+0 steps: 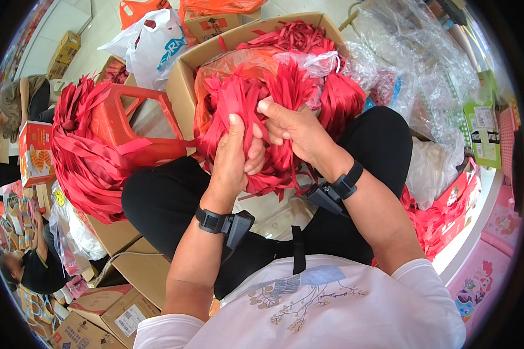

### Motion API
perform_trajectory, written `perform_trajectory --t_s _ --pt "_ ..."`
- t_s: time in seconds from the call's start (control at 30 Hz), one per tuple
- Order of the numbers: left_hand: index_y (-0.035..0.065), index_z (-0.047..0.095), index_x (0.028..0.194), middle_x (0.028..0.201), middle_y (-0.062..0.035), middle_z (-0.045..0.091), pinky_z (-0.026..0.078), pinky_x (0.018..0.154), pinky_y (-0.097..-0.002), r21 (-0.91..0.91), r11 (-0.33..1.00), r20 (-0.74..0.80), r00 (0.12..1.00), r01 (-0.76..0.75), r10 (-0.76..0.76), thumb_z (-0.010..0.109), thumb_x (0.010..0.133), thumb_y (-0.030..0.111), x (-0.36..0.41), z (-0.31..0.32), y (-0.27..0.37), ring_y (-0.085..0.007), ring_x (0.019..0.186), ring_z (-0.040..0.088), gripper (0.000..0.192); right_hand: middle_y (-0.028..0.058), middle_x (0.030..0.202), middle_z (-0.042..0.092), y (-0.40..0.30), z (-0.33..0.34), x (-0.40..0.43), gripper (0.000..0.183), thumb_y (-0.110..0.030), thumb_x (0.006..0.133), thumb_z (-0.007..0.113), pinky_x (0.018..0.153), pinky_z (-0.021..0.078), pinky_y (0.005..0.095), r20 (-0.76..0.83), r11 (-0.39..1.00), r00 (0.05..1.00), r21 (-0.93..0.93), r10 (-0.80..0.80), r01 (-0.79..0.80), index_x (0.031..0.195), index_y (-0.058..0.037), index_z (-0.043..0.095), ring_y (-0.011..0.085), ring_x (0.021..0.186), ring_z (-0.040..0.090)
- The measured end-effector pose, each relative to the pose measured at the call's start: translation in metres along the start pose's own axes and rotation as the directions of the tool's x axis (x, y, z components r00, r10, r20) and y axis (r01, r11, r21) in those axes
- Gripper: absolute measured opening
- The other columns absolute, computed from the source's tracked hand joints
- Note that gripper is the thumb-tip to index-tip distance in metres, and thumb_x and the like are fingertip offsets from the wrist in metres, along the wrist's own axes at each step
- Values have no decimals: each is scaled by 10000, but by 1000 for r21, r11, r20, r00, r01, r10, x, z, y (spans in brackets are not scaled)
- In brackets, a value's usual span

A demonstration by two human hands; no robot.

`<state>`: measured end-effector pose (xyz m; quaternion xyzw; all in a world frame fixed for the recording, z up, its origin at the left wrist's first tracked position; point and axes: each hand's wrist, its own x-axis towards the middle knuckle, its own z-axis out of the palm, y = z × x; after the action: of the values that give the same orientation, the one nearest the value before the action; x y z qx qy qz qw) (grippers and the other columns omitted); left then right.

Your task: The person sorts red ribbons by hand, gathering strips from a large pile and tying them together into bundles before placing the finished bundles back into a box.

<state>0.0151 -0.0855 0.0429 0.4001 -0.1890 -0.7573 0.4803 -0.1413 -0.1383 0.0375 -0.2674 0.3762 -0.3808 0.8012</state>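
Note:
Both my hands grip red ribbon strips between my knees. My left hand is closed around a bunch of red ribbons, its thumb pointing up. Close beside it, my right hand holds another bunch of red ribbons; the strips fan out above and hang below both fists. Behind them stands an open cardboard box with an orange plastic bag and more ribbon bundles inside. A large ribbon bundle lies over a red plastic stool at my left.
A white plastic bag stands beyond the stool. Clear plastic wrap is heaped at the right, above a red box with ribbons. Cardboard boxes sit at the lower left. Other people are at the far left.

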Motion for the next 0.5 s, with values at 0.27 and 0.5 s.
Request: perform_trajectory --t_s 0.27,0.5 --pt "75 546 980 619 6 447 285 404 -224 134 991 -42 999 -10 16 323 1059 556 2 -3 -2 -78 427 324 536 -4 716 598 0 6 -4 140 -187 951 679 484 331 230 21 991 999 -129 -38 41 979 -51 662 37 529 415" --pt "72 543 963 619 0 445 313 414 -230 111 994 -131 991 3 12 338 1055 561 1 3 -1 -85 441 358 537 -13 699 580 0 7 -3 114 -150 948 661 498 346 232 -44 996 998 -75 43 -46 996 -48 643 41 523 421"
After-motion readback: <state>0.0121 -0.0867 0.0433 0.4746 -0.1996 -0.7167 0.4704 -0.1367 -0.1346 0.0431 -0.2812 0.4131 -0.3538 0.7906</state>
